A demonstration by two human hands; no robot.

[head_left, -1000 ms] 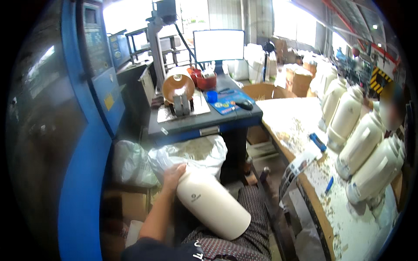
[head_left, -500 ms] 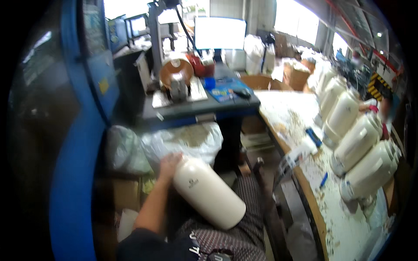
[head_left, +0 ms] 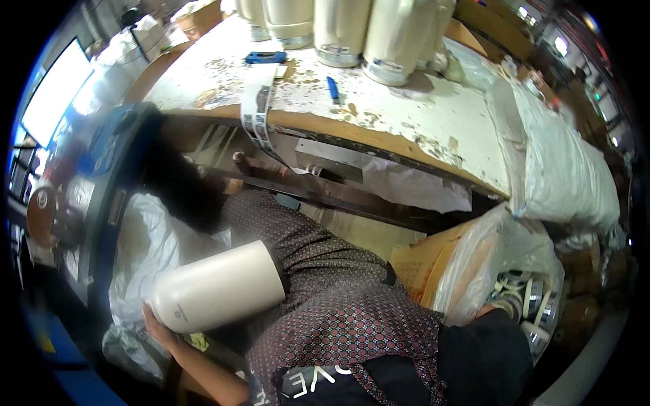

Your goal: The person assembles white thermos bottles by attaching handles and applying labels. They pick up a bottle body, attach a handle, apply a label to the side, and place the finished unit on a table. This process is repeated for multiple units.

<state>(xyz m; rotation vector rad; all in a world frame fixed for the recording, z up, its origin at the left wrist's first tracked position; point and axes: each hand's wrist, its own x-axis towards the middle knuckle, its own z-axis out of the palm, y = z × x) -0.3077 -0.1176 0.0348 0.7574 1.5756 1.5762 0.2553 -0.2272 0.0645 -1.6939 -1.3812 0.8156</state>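
Note:
A smooth cream jug body [head_left: 220, 287], a rounded cylinder with a small dark mark, lies tilted across my lap. My left hand [head_left: 159, 329] is wrapped round its narrower far-left end; some fingers are hidden behind it. On the right, my right arm reaches down into a plastic-lined cardboard box [head_left: 423, 264] that holds several white ring-like and curved parts [head_left: 535, 298]. Only a little of my right hand [head_left: 486, 310] shows at the box's edge, and its fingers are hidden among the lining and parts.
Several cream jugs [head_left: 342, 30] stand along the back of the white worktable [head_left: 433, 108]. A blue tool [head_left: 265, 57], a small blue pen-like piece [head_left: 332, 88] and a label strip [head_left: 257, 111] lie there. A stuffed white sack [head_left: 565, 162] hangs over the right end. A plastic bag [head_left: 145, 237] is at left.
My view has swung to the right, bringing the box of parts in. My right arm now reaches into that box. My left hand still holds the jug body on my lap.

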